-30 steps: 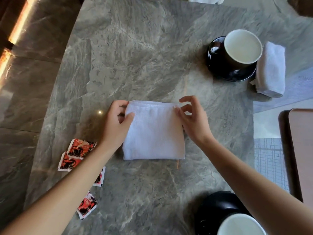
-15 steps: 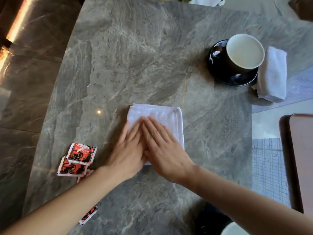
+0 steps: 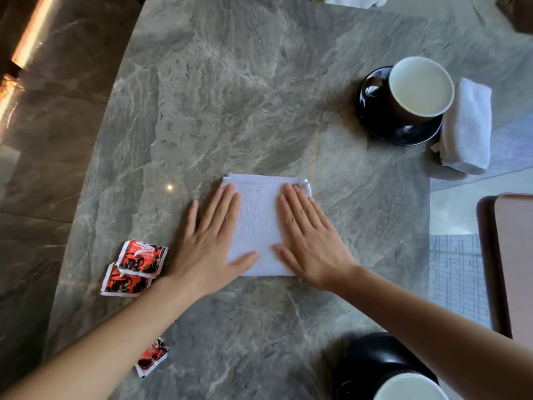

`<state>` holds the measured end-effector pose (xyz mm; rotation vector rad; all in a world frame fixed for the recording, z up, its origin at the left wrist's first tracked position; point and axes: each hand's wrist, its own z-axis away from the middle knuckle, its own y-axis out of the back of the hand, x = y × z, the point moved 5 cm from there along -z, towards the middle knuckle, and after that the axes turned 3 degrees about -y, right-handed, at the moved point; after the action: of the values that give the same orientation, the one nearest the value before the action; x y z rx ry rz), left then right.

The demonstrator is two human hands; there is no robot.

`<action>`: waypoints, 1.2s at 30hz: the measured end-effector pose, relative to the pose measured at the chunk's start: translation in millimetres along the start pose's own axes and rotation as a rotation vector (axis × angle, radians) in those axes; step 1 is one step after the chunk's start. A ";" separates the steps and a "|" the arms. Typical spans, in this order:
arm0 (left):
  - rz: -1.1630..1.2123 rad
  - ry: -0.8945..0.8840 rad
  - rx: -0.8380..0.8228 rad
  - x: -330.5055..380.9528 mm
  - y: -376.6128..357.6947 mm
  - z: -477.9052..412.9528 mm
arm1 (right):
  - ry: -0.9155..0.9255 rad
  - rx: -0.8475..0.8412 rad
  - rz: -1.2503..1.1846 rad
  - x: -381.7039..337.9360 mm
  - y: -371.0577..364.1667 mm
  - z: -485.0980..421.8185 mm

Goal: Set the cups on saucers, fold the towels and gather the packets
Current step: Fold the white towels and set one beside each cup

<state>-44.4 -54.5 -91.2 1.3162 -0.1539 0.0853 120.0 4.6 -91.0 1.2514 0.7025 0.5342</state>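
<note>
Your left hand [image 3: 207,249] and right hand [image 3: 313,243], flat, fingers straight, slid apart on the towel [image 3: 256,223], cup [image 3: 409,388] at table's near edge cut off, one packet [image 3: 152,357] half under your forearm [image 3: 86,356]

Table [image 3: 259,82]: towel [image 3: 256,226], rolled towel [image 3: 467,125], saucer [image 3: 403,134], packets [image 3: 141,255], perhaps four.

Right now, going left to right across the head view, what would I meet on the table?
Red packets → left hand → flat folded towel, pressed under both hands → right hand → far cup on its saucer → rolled towel.
</note>
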 end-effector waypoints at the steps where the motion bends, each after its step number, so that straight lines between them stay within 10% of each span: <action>1: -0.002 0.001 -0.002 -0.2 -0.3 -0.3 | -0.002 -0.003 -0.005 -0.8 -0.2 -0.4; 21: 0.340 -0.162 0.233 5.0 4.8 58.6 | 0.198 0.114 -0.144 -4.1 18.6 46.7; 36: 0.423 -0.095 0.444 -1.1 30.5 44.5 | -0.028 0.293 -0.550 6.1 49.5 41.8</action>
<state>-52.9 -89.9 -51.3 1.7134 -0.5168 0.4362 155.3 -6.8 -37.6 1.2609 1.0821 -0.0416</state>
